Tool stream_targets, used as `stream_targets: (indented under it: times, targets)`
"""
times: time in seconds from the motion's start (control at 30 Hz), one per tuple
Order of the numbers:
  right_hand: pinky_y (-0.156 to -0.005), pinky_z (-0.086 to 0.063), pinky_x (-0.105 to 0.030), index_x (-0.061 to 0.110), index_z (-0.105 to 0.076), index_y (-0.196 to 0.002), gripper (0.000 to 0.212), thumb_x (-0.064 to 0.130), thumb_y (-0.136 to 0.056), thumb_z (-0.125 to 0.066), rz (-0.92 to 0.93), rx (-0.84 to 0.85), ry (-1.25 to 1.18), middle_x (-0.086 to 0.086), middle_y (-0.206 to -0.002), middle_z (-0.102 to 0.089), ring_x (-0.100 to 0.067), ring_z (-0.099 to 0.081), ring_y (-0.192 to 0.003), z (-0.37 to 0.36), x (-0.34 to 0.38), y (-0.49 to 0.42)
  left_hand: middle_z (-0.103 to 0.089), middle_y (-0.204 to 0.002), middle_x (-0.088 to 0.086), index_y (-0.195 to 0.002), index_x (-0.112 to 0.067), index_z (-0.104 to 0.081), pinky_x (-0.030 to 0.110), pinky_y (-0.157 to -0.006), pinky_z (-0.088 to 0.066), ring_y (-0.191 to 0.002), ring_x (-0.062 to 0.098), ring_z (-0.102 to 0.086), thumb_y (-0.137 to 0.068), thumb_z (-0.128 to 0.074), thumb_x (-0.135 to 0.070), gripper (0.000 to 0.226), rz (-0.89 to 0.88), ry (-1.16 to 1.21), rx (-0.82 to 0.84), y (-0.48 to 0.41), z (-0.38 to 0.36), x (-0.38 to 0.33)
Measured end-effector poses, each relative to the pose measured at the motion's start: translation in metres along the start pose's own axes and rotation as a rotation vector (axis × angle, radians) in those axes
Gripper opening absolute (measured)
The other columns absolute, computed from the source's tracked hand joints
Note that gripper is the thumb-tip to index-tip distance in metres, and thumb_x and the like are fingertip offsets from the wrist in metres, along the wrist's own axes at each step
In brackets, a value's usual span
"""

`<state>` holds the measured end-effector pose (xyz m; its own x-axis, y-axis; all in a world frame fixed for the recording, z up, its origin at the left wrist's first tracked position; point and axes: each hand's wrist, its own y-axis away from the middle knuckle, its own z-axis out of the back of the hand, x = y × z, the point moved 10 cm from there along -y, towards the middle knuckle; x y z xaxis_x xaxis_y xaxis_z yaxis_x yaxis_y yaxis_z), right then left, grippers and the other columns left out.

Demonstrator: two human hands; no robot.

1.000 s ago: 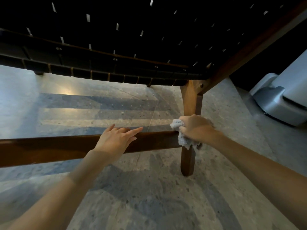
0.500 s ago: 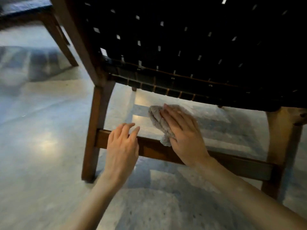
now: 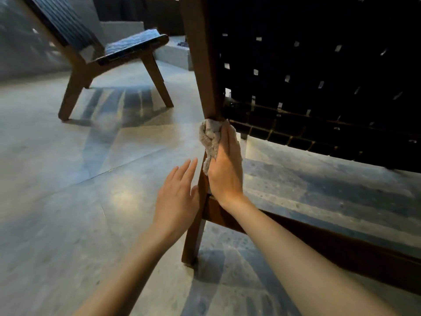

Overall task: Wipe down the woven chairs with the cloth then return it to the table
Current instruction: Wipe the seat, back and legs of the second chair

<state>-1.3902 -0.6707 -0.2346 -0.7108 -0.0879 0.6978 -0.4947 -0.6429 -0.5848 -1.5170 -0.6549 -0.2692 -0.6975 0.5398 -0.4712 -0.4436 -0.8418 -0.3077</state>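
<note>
Gripping the cloth (image 3: 210, 137) in a bunch, the right hand (image 3: 225, 169) presses it against the near chair's wooden leg (image 3: 193, 236), just where the leg meets the frame post (image 3: 202, 65). The wad sits at the fingertips, at 12 o'clock from the palm. The wood's long axis runs from 6 to 12 o'clock with a slight lean, so the stroke probably follows that line. The left hand (image 3: 176, 201) holds nothing, fingers straight, at 8 o'clock from the right hand, its thumb edge against the leg and nearer the foot.

The cloth is pale, nubby and soft. The wood is dark, smooth and square-edged. The woven back (image 3: 319, 76) at 2 o'clock is made of flat black straps with small gaps. A second chair (image 3: 109, 49) stands well apart at 10 o'clock on the polished stone floor (image 3: 68, 179).
</note>
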Motion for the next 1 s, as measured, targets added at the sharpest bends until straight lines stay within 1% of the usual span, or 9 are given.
stream_targets:
  times: [0.07,0.2,0.33,0.43,0.57,0.63,0.73,0.83,1.0]
  targets:
    - [-0.105,-0.021,-0.013,0.029,-0.016,-0.151,0.057,0.033,-0.098,-0.035,-0.018,-0.003,-0.037,0.004,-0.157,-0.022,-0.011,-0.024,-0.142,-0.006,-0.006,-0.003,-0.022,-0.156,-0.007,-0.15,-0.03,-0.017,0.036,-0.115,-0.021,-0.144,0.016,-0.019,-0.099,-0.044,-0.022,0.058,0.008,0.069,0.0,-0.008,-0.008,0.0]
    - [-0.099,-0.048,-0.033,0.038,-0.022,-0.144,0.051,0.03,-0.095,-0.034,-0.087,-0.046,-0.224,0.003,-0.151,-0.034,-0.014,-0.043,-0.131,-0.003,-0.017,-0.006,-0.033,-0.152,-0.007,-0.149,-0.031,-0.02,0.028,-0.108,-0.03,-0.137,0.014,-0.032,-0.098,-0.046,-0.013,0.06,0.065,0.26,0.036,-0.018,-0.027,0.003]
    - [-0.094,-0.041,-0.009,0.019,-0.034,-0.143,0.044,0.019,-0.1,-0.043,-0.234,-0.032,-0.14,0.005,-0.137,-0.047,-0.001,-0.05,-0.115,-0.009,-0.046,-0.009,-0.047,-0.132,-0.02,-0.149,-0.037,-0.02,0.006,-0.085,-0.037,-0.102,-0.017,-0.048,-0.099,-0.043,-0.013,0.059,0.093,0.459,0.078,-0.013,-0.047,0.01]
    - [-0.099,-0.048,-0.03,0.021,-0.041,-0.136,0.036,0.036,-0.103,-0.035,-0.299,0.184,0.048,0.005,-0.127,-0.052,-0.015,-0.055,-0.113,-0.024,-0.068,0.012,-0.039,-0.127,-0.028,-0.147,-0.042,-0.021,-0.005,-0.072,-0.036,-0.086,-0.029,-0.04,-0.1,-0.043,-0.016,0.058,0.103,0.592,0.077,-0.012,-0.054,0.015]
    - [-0.088,-0.032,0.006,0.032,-0.023,-0.15,0.045,0.036,-0.106,-0.027,-0.064,0.351,0.117,0.009,-0.148,-0.035,0.019,-0.038,-0.119,-0.03,-0.041,0.049,-0.038,-0.131,-0.027,-0.141,-0.044,-0.03,-0.005,-0.073,-0.036,-0.114,-0.011,-0.038,-0.099,-0.046,-0.014,0.055,0.139,0.698,0.071,-0.011,-0.058,0.021]
    - [-0.113,-0.024,-0.017,0.025,-0.003,-0.152,0.062,0.021,-0.103,-0.04,0.051,0.396,0.117,-0.001,-0.16,-0.013,0.002,-0.018,-0.142,-0.028,-0.019,0.055,-0.045,-0.13,-0.023,-0.14,-0.037,-0.039,-0.004,-0.075,-0.037,-0.119,-0.005,-0.041,-0.097,-0.048,-0.009,0.053,0.167,0.739,0.075,-0.004,-0.061,0.025]
    - [-0.118,-0.021,-0.045,0.014,0.002,-0.147,0.074,0.005,-0.096,-0.05,0.149,0.385,0.213,-0.013,-0.16,-0.003,-0.025,-0.006,-0.148,-0.021,-0.005,0.045,-0.044,-0.131,-0.027,-0.14,-0.037,-0.038,0.001,-0.085,-0.037,-0.118,-0.013,-0.039,-0.094,-0.047,0.002,0.061,0.165,0.739,0.077,0.007,-0.059,0.027]
    - [-0.106,-0.041,-0.05,0.005,-0.018,-0.149,0.077,-0.003,-0.087,-0.062,0.213,0.306,0.315,-0.018,-0.155,-0.022,-0.033,-0.026,-0.142,-0.006,-0.006,0.03,-0.035,-0.126,-0.038,-0.137,-0.045,-0.029,0.004,-0.091,-0.035,-0.106,-0.033,-0.03,-0.095,-0.045,-0.001,0.063,0.117,0.658,0.027,0.009,-0.045,0.019]
    - [-0.091,-0.051,-0.039,0.002,-0.054,-0.133,0.061,0.002,-0.077,-0.077,0.598,0.07,0.68,-0.017,-0.123,-0.062,-0.03,-0.06,-0.107,0.019,-0.007,0.014,-0.013,-0.152,-0.021,-0.148,-0.036,-0.019,0.029,-0.112,-0.017,-0.139,-0.001,-0.005,-0.095,-0.042,-0.006,0.065,-0.069,0.281,-0.06,0.025,-0.031,-0.013]
